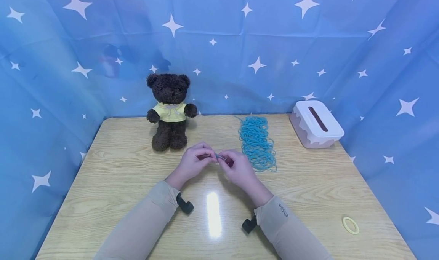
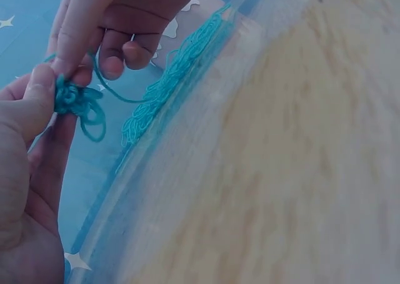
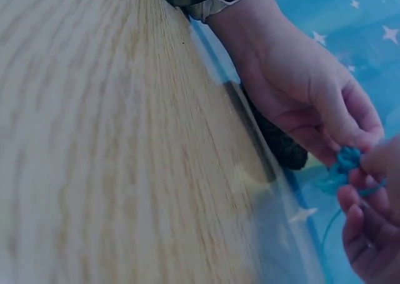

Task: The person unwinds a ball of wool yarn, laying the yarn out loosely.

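Both hands meet over the middle of the table. Between the thumb and fingers of my left hand (image 1: 193, 163) is a small looped bunch of teal yarn (image 2: 76, 99), with loose loops hanging from it in the left wrist view. My right hand (image 1: 239, 170) pinches the yarn at the same bunch, its fingertips close against the left ones. From the hands a single strand runs to a long teal yarn pile (image 1: 258, 144), which lies just beyond the right hand. Fingers partly cover the bunch in the head view.
A dark brown teddy bear (image 1: 170, 90) in a yellow top is at the back left. At the back right stands a white-lidded box (image 1: 310, 119) with a slot. A pale yellow ring (image 1: 344, 222) lies at the right front of the wooden table (image 1: 308, 191). Starry blue curtains surround it.
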Demonstrator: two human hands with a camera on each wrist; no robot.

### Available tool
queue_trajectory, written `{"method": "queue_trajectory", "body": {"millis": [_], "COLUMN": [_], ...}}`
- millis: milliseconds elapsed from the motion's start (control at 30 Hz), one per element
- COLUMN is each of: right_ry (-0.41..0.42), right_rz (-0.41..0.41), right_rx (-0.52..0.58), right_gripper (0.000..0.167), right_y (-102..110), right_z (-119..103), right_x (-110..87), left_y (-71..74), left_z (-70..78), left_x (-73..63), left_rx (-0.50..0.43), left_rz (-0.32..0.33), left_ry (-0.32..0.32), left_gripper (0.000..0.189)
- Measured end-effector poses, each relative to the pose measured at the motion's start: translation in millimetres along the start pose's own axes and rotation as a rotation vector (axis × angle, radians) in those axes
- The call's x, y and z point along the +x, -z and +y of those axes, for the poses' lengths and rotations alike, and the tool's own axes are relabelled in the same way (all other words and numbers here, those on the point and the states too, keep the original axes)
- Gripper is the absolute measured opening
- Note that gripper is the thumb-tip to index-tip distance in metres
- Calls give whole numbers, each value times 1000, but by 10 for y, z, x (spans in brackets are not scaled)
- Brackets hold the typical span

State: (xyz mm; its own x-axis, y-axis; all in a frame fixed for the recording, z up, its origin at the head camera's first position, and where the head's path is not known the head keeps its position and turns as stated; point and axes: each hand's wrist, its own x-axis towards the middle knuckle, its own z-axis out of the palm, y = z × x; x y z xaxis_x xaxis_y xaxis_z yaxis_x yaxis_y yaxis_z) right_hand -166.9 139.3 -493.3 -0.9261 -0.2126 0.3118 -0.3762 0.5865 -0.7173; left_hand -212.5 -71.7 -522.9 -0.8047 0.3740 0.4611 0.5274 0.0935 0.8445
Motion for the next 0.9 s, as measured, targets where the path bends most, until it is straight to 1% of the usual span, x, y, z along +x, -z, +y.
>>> {"method": "queue_trajectory", "body": {"millis": [67, 133, 267, 367, 433, 500, 567, 600, 667, 767, 833, 900], "right_ry": [-30, -70, -138, -153, -154, -157, -165, -170, -178, -168, -150, -132], "right_rz": [-29, -40, -13, 7, 4, -6, -16, -20, -27, -40, -42, -39], "right_rx": [1, 25, 83, 110, 132, 156, 181, 192, 200, 183, 166, 147], "right_gripper": [11, 11, 10, 10, 11, 12, 13, 14, 17, 19, 17, 13], "right_y": [0, 1, 4, 6, 8, 5, 6, 8, 14, 26, 30, 27], "right_z": [0, -2, 1, 3, 1, 3, 3, -1, -12, -27, -31, -24], "right_x": [1, 1, -1, 1, -1, -1, -5, -7, -6, -2, 2, 6], "left_y": [-1, -1, 1, 2, 2, -1, -6, -10, -16, -14, -9, -3], "left_z": [-4, -2, 5, 18, 34, 42, 50, 49, 48, 55, 55, 53], "left_x": [-3, -2, 8, 10, 7, 6, 7, 8, 9, 6, 6, 7], "left_rx": [5, 26, 43, -1, -68, -108, -119, -113, -56, 3, 20, 30], "left_rz": [-8, -10, -10, -11, -24, -35, -43, -42, -21, 12, 25, 26], "left_ry": [3, 15, 75, 119, 136, 138, 138, 139, 133, 126, 116, 102], "left_gripper": [4, 5, 8, 7, 7, 14, 20, 21, 19, 13, 10, 8]}}
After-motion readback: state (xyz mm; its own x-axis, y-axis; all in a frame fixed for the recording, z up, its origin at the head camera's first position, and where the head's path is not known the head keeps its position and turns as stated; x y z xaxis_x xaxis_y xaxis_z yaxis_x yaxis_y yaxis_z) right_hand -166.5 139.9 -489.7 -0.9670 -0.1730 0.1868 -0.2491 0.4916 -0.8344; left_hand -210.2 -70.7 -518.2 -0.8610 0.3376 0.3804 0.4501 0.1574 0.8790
